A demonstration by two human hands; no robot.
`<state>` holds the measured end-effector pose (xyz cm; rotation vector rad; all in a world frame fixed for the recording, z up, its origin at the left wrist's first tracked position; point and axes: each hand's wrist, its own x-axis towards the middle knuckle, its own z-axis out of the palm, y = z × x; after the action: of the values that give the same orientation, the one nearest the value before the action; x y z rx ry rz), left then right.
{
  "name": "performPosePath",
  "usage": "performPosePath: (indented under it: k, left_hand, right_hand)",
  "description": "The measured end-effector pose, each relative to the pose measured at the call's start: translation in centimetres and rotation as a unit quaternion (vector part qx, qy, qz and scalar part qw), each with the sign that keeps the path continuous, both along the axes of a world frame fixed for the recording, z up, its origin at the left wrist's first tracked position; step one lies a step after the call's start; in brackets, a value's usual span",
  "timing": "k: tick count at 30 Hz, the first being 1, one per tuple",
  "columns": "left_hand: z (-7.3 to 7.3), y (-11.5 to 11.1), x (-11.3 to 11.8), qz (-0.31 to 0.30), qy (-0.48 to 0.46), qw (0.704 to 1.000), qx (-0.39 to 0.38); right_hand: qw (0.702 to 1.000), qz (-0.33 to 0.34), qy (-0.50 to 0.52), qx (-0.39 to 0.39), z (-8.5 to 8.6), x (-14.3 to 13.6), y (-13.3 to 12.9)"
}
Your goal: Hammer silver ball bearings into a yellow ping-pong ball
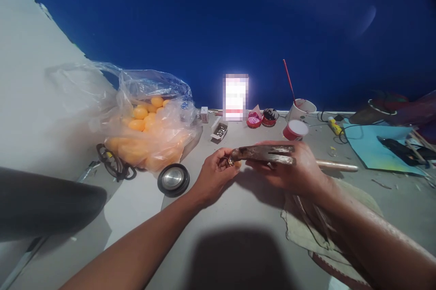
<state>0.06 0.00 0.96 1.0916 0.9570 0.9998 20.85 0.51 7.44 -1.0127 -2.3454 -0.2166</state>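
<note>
My right hand (pixel 289 174) is closed around a claw hammer (pixel 262 152) near its head. The forked claw points right, and a wooden handle (pixel 340 165) sticks out beyond the hand. My left hand (pixel 216 176) pinches a small shiny metallic piece (pixel 229 161) between thumb and fingers, its exact kind too small to make out. The hammer's striking end is right at that piece, touching or nearly so. Both hands are held over the grey table (pixel 211 222). A black-rimmed round metal lid (pixel 173 180) lies left of my left hand.
A plastic bag of orange fruit (pixel 146 120) stands at left, beside a dark cylinder (pixel 47 203). Behind my hands are a small box of metal bits (pixel 220 131), a glowing screen (pixel 235 97) and a red-white tub (pixel 295 130). Cloth (pixel 364 199) lies under my right forearm; blue paper (pixel 368 145) lies at right.
</note>
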Motion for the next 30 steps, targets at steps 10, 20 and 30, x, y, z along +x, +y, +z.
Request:
performPosePath:
  k: [10,20,30]
  left_hand:
    - [-0.3,0.0,0.17,0.002,0.027,1.0,0.015]
    - [-0.29,-0.04,0.13,-0.013,-0.007,1.0,0.006]
    - [-0.09,-0.03,0.27,0.001,0.012,1.0,0.002]
  right_hand:
    - [1.0,-0.008,-0.011,-0.005,0.19,0.0,0.07]
    - [0.999,0.028,0.036,0.001,-0.21,0.18,0.33]
    - [0.999,0.029,0.025,-0.007,-0.19,0.22,0.41]
